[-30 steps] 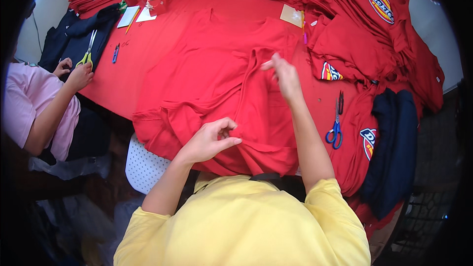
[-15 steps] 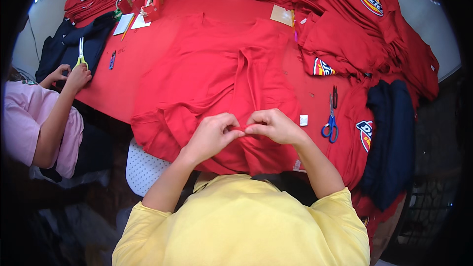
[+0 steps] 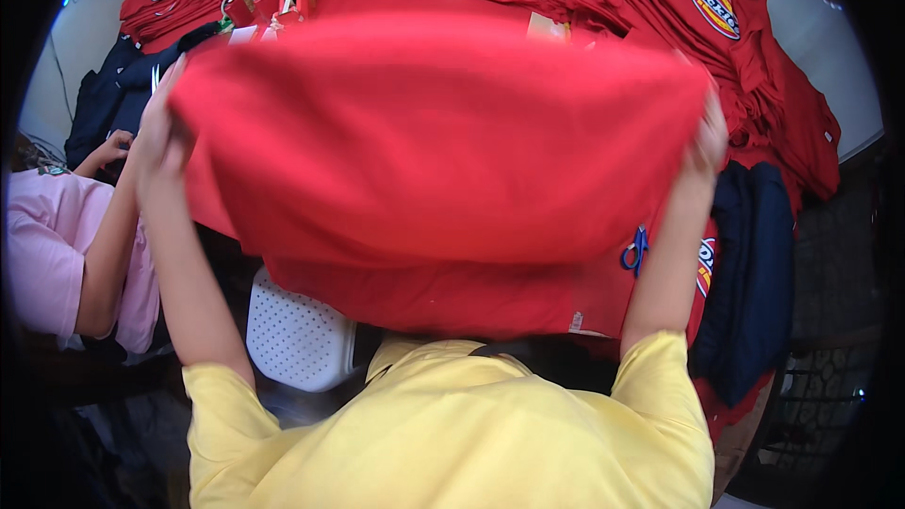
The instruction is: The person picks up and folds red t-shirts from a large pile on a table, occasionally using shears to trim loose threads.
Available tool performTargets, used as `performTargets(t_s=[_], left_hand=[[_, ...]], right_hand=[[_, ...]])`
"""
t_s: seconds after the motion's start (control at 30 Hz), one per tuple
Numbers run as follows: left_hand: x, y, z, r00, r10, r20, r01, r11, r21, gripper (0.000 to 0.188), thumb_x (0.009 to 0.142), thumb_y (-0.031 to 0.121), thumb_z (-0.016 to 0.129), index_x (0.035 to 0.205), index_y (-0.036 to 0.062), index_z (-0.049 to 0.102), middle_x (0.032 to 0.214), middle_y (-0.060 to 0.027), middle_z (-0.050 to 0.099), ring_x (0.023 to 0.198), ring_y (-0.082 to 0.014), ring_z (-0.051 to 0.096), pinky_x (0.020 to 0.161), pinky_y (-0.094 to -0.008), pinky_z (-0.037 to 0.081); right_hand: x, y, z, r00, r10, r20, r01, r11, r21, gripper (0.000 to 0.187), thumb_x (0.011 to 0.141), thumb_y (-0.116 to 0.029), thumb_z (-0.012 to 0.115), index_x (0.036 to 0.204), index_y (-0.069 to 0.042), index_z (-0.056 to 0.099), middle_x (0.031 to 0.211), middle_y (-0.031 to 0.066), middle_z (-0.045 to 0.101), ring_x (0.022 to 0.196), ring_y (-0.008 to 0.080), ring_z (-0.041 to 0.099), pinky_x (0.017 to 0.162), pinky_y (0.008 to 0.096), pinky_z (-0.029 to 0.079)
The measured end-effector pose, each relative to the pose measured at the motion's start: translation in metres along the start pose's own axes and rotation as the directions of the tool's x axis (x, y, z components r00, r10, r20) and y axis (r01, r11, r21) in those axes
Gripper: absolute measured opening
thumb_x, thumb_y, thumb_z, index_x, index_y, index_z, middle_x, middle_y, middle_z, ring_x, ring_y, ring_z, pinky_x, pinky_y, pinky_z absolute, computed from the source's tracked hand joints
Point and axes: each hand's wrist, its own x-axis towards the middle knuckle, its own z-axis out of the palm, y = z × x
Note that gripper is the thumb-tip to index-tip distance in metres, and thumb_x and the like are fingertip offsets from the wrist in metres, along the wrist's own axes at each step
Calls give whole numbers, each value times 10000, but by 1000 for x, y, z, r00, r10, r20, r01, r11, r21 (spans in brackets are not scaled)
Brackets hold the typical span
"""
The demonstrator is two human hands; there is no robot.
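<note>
A red shirt [image 3: 443, 141] hangs stretched wide between my two hands above the table, blurred by motion and billowing in the middle. My left hand [image 3: 162, 127] grips one side of it at the far left, partly smeared. At the right, my right hand [image 3: 709, 132] holds the opposite side, its fingers wrapped round the cloth. Both arms reach forward and apart. Blue-handled scissors [image 3: 637, 250] lie on the table beside my right forearm, their blades hidden by the cloth.
Piles of red shirts [image 3: 754, 75] line the back and right. Dark folded garments [image 3: 749, 273] hang at the right edge. A red holder with tools [image 3: 294, 0] stands at back left. A co-worker in a pink top [image 3: 52, 245] is close on my left. A white perforated stool [image 3: 300, 330] stands below the table.
The red shirt was lying on the table with both hands pinching it together near the front edge. Now it is lifted and spread, and my hands have moved far apart and forward.
</note>
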Motion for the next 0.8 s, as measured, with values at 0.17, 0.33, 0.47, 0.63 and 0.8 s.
performTargets(t_s=[0.17,0.33,0.47,0.63,0.8], left_hand=[[46,-118,-40,977,-200,-68,210,957,200,919,896,641,480,1468,-32,224,1510,-153,314,1403,-272,286,1156,-377,225],[-63,-142,-30,862,-505,49,423,768,481,643,804,151,737,1333,-68,443,1297,-160,554,1201,-243,528,1051,-351,385],[-88,-115,-38,915,-402,34,306,746,591,534,868,105,659,1322,-56,430,1150,-123,614,909,-170,632,761,-272,506],[-90,-76,-45,970,-239,-42,241,938,247,405,919,127,611,1277,14,460,914,-22,626,538,-8,515,370,-160,325],[-97,-121,-65,913,-407,-29,382,828,412,292,906,141,630,1170,27,573,930,-1,649,645,-37,549,536,-186,432]], right_hand=[[44,111,6,955,159,-251,-295,612,-734,872,871,-435,658,1460,56,244,1504,206,308,1396,234,293,1136,339,245],[-79,101,-14,735,654,-180,-549,417,-725,1013,733,-287,801,1506,-42,193,1521,149,289,1416,255,258,1133,367,236],[-104,78,-11,766,637,-87,-406,373,-834,643,806,-45,671,1396,-21,419,1406,86,439,1259,177,457,1079,302,326],[-90,54,13,865,398,-305,-500,650,-573,452,824,12,623,1265,-44,538,1247,39,528,1114,103,502,967,261,397],[-124,87,-32,826,466,-317,-527,437,-729,500,801,5,664,1276,-59,523,1210,52,555,1092,113,522,900,261,434]])
